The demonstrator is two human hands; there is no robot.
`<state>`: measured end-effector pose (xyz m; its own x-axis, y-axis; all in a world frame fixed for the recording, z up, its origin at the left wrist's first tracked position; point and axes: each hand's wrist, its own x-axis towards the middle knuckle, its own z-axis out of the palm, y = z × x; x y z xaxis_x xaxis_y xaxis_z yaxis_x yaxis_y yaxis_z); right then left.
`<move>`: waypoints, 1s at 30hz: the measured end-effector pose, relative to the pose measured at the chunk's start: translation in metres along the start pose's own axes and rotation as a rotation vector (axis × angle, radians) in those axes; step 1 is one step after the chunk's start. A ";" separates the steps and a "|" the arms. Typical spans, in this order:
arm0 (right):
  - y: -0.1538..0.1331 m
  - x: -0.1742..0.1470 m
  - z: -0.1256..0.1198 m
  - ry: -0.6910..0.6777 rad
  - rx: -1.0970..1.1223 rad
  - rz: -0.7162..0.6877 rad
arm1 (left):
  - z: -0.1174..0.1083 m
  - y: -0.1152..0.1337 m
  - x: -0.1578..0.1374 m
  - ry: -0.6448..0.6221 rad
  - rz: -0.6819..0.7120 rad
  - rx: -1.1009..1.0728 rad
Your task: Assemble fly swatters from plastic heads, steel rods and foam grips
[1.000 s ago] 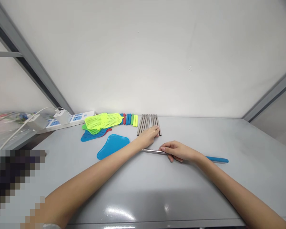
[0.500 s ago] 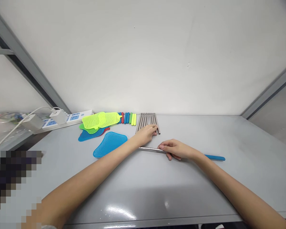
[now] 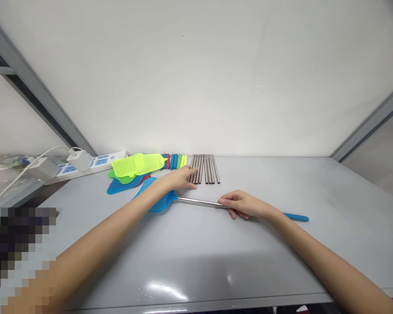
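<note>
Blue perforated swatter head (image 3: 163, 203), silver rod (image 3: 196, 201) crosswise, blue grip (image 3: 296, 216), metal tubes (image 3: 208, 170) behind

Blue mesh head (image 3: 163, 203): partly behind left forearm (image 3: 111, 231), centre-left.
Steel shaft (image 3: 198, 201): part hidden by right hand (image 3: 242, 205).
Patch (image 3: 16, 257), lower left: pixelated, unreadable.

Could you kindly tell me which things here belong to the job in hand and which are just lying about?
Likely part of the job:
blue fly swatter, held in the right hand
metal tubes, by the left hand
loose swatter heads
loose coloured grips

Seemingly just lying about:
power strip
white adapters
clear plastic
</note>
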<state>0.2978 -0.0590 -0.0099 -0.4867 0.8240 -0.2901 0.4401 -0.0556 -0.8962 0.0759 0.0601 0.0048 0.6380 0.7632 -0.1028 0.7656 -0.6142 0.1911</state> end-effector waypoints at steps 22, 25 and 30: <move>0.001 0.000 0.003 0.023 -0.070 0.005 | 0.036 0.015 0.012 0.263 0.229 0.080; 0.001 0.000 0.003 0.027 -0.077 0.003 | 0.036 0.023 0.013 0.281 0.235 0.088; 0.002 0.000 0.003 0.033 -0.079 -0.011 | 0.037 0.032 0.017 0.299 0.237 0.090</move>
<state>0.2966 -0.0612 -0.0130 -0.4675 0.8425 -0.2678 0.4933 -0.0028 -0.8699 0.1140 0.0457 -0.0266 0.7558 0.6147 0.2258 0.6127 -0.7855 0.0876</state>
